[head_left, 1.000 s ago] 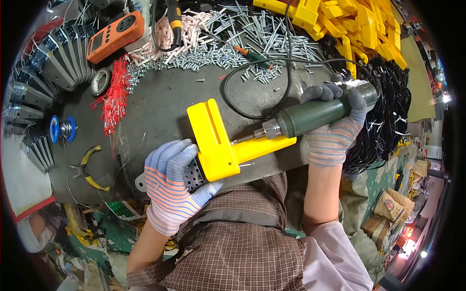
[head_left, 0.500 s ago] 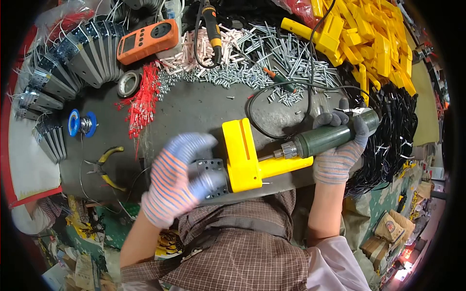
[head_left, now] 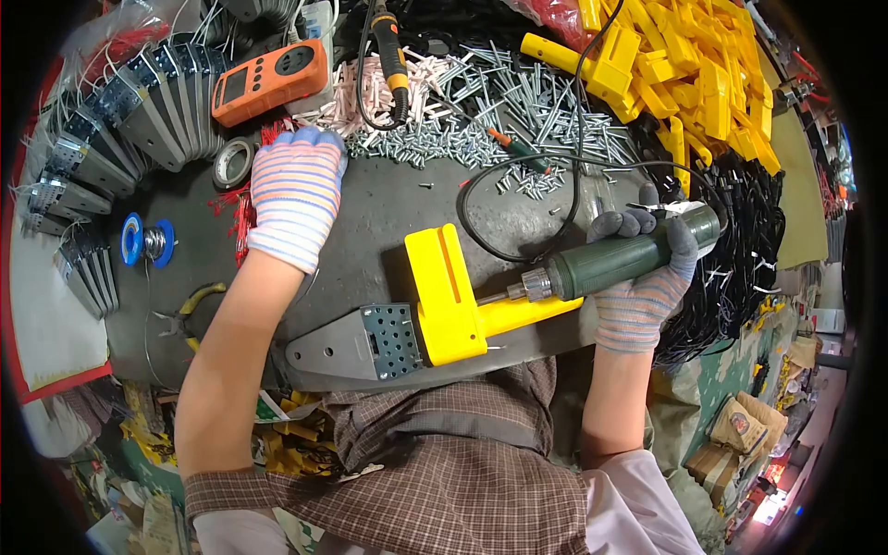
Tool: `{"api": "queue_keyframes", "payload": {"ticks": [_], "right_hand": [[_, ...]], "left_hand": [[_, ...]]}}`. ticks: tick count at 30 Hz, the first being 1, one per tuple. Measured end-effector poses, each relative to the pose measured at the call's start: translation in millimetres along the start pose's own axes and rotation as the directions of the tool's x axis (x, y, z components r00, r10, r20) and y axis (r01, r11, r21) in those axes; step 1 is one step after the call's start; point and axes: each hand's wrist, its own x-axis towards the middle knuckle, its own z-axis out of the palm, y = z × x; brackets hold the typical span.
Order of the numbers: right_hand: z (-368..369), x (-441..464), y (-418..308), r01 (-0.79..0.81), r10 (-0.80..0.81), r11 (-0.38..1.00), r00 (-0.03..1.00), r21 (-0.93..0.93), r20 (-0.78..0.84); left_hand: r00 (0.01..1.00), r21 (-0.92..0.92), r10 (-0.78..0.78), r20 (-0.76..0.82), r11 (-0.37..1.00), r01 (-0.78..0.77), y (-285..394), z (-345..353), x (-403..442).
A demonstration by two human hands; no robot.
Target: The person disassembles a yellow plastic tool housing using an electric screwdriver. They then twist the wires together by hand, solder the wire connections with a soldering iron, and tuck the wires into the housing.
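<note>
My right hand (head_left: pixel 640 313), in a striped glove with grey fingertips, grips a green electric screwdriver (head_left: pixel 601 270). Its bit points left and meets the side of a yellow plastic housing with a handle (head_left: pixel 446 296). The housing lies at the table's near edge, against the perforated end of a grey tapered metal plate (head_left: pixel 338 347). My left hand (head_left: pixel 296 199) is at the near edge of the small metal fasteners (head_left: pixel 393 146), over the red-wired parts (head_left: pixel 243 222). Its fingers are curled downward and closed; whatever they hold is hidden.
An orange meter (head_left: pixel 273 83), a tape roll (head_left: pixel 232 164), a solder spool (head_left: pixel 148 240) and pliers (head_left: pixel 190 314) lie left. Metal plates (head_left: pixel 148 106) stand in an arc. A soldering iron (head_left: pixel 390 55), screws (head_left: pixel 536 111), yellow housings (head_left: pixel 712 83) and black cables (head_left: pixel 740 250) lie beyond and right.
My left hand has left the metal plate and moved up and left to the fasteners, uncovering the plate. The right hand still holds the screwdriver against the housing; the view has shifted slightly.
</note>
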Motion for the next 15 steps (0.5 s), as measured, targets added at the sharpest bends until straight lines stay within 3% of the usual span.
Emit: {"api": "queue_keyframes", "payload": {"ticks": [3, 5, 8, 11, 15], "right_hand": [[0.5, -1.7, -0.2, 0.003, -0.003, 1.0, 1.0, -0.025, 0.001], [1.1, -1.8, -0.4, 0.003, -0.002, 1.0, 1.0, -0.016, 0.025], [-0.1, -4.1, -0.7, 0.006, -0.005, 1.0, 0.999, -0.024, 0.04], [-1.2, -4.2, -1.4, 0.015, -0.014, 0.999, 0.999, -0.042, 0.04], [4.1, -8.7, -0.2, 0.026, -0.025, 0.999, 1.0, -0.034, 0.019]], "left_hand": [[0.998, 0.098, 0.054, -0.014, 0.994, -0.052, 0.1, 1.9, 2.1], [1.0, 0.066, 0.019, -0.013, 0.998, -0.018, 0.4, 5.6, -2.1], [0.982, -0.138, 0.052, -0.18, 0.987, -0.078, 0.4, 12.8, -12.7], [0.988, -0.212, 0.007, -0.154, 0.976, -0.04, 2.7, 8.1, -17.3], [0.981, -0.113, 0.084, -0.174, 0.988, -0.104, 9.4, -6.1, -25.5]]}}
